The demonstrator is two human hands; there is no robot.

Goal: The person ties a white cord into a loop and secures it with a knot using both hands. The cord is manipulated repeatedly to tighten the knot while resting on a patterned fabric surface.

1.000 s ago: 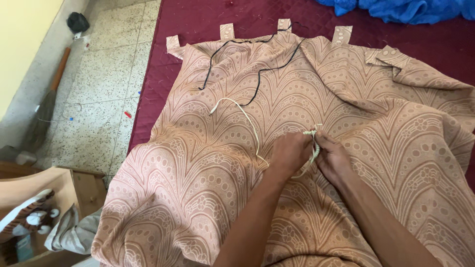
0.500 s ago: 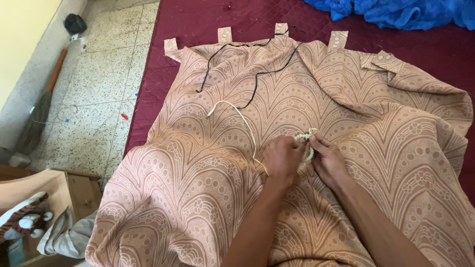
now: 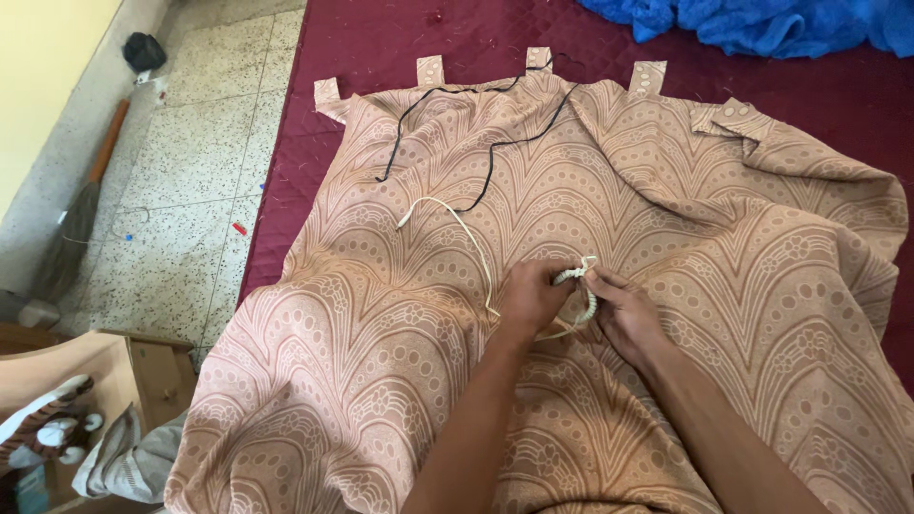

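Together, 2 hands pinch a cream cord (image 3: 581, 286) above a patterned tan curtain (image 3: 400, 371) spread over a maroon quilt (image 3: 381, 38): left hand (image 3: 533, 297) and right hand (image 3: 624, 314) both closed on its bunched loop, near a black cord (image 3: 495, 162).

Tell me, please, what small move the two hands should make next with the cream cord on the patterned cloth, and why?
Probably draw the loose tail through and snug the loop. Both the left hand and the right hand pinch the cream cord, which is bunched into a small loop between them, while its long tail trails slack across the tan patterned curtain toward the black cord.
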